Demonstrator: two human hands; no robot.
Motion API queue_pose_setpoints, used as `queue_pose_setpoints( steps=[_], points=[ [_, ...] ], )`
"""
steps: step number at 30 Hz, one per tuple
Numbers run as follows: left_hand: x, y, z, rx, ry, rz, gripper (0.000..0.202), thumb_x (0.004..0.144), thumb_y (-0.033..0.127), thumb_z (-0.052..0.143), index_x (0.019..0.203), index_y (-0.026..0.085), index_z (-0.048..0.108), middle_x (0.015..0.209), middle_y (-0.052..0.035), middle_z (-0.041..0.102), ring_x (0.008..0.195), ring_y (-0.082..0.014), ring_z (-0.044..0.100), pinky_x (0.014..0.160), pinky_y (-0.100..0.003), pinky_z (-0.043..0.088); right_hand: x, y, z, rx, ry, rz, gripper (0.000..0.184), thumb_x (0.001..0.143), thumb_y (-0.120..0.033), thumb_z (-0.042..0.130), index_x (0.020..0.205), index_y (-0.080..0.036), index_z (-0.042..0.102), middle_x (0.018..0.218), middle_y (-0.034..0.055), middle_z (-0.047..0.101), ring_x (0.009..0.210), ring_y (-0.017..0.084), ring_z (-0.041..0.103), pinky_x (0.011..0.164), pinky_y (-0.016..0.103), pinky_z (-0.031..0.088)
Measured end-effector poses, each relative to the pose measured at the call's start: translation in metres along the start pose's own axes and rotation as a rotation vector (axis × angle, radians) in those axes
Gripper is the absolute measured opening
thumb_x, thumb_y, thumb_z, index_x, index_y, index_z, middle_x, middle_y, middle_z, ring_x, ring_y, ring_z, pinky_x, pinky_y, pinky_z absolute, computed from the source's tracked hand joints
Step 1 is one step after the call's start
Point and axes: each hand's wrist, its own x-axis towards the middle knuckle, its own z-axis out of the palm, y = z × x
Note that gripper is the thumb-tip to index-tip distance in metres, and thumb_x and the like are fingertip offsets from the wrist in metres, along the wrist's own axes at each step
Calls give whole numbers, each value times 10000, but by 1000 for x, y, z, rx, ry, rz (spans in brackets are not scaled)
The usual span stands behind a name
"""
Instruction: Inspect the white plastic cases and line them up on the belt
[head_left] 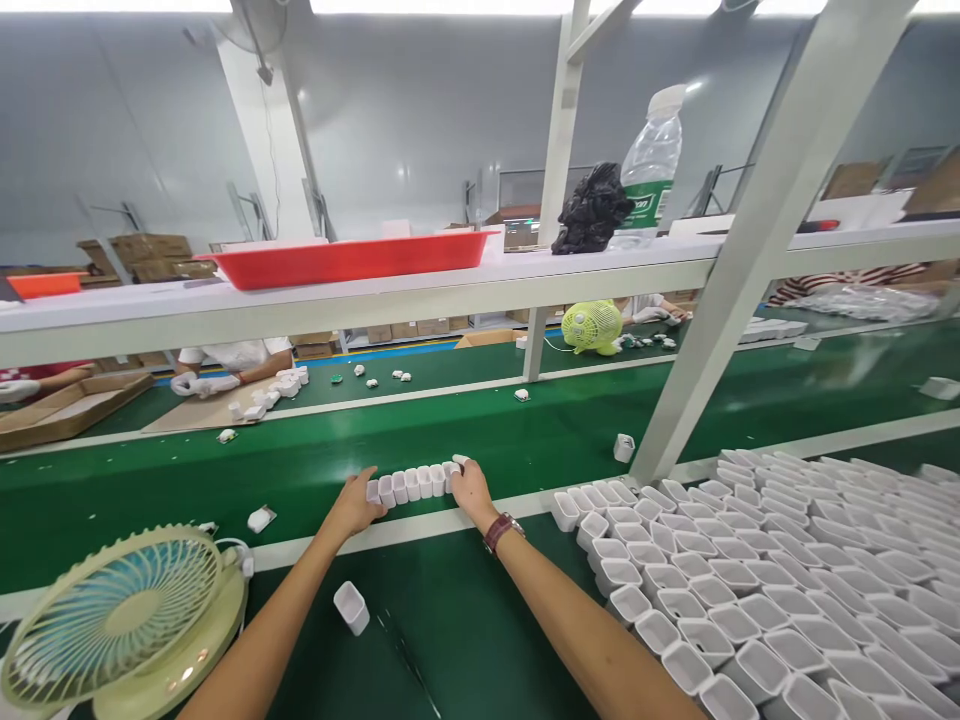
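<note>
A straight row of several small white plastic housings (412, 485), open at the top, is squeezed end to end between my two hands over the near edge of the green belt. My left hand (355, 508) presses the left end of the row, thumb and fingers around it. At the other end, my right hand (472, 492), with a watch on its wrist, grips the last housing. One loose white housing (351, 607) lies tilted on the green bench below my left hand, beside a pair of thin dark tweezers (409, 660).
Many white housings (720, 590) stand packed at right. A pale fan (127, 610) sits at left. A slanted post (750, 260) rises at right; a shelf (450, 300) crosses above, bearing a red tray (352, 262) and bottle (651, 170). Co-workers' gloved hands (204, 385) work across the belt.
</note>
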Motion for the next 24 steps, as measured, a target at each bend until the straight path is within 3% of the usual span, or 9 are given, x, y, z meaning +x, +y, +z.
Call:
queue_pose_setpoints(
  steps=[7, 11, 17, 20, 24],
  points=[
    [-1, 17, 5, -44, 24, -10, 791, 730, 133, 776, 1455, 154, 461, 1391, -190, 647, 1289, -325, 632, 1019, -370, 501, -18, -3, -4, 14, 22, -8, 242, 1003, -353, 613, 1127, -153, 667, 1168, 91, 695, 1119, 250, 660, 1007, 497, 526],
    [-6, 31, -4, -63, 22, 35, 774, 735, 117, 750, 1455, 122, 467, 1378, -205, 657, 1287, -345, 632, 1028, -389, 499, -47, -9, -22, 47, 50, -50, 268, 958, -262, 541, 1175, -148, 650, 1205, 153, 669, 1205, 296, 613, 1061, 492, 504],
    [-18, 67, -12, -136, -48, 230, 830, 709, 179, 753, 1480, 158, 446, 1419, -142, 639, 1284, -317, 632, 1087, -394, 476, -147, -15, -77, 127, 90, -107, 513, 921, -280, 540, 1426, -207, 490, 1388, 121, 552, 1316, 249, 571, 1138, 409, 486],
    [-30, 93, 1, -239, -133, 356, 852, 696, 215, 744, 1490, 172, 437, 1401, -128, 648, 1259, -316, 646, 1090, -423, 482, -209, -14, -104, 284, 126, -105, 599, 970, -327, 528, 1541, -258, 361, 1536, 112, 413, 1398, 245, 516, 1198, 412, 427],
    [-57, 130, 33, -370, -262, 499, 835, 692, 243, 745, 1476, 183, 464, 1396, -138, 649, 1262, -339, 639, 1093, -475, 480, -282, 2, -130, 381, 164, 42, 599, 1018, -360, 516, 1579, -325, 309, 1624, 106, 285, 1458, 277, 458, 1230, 447, 377]
  ],
)
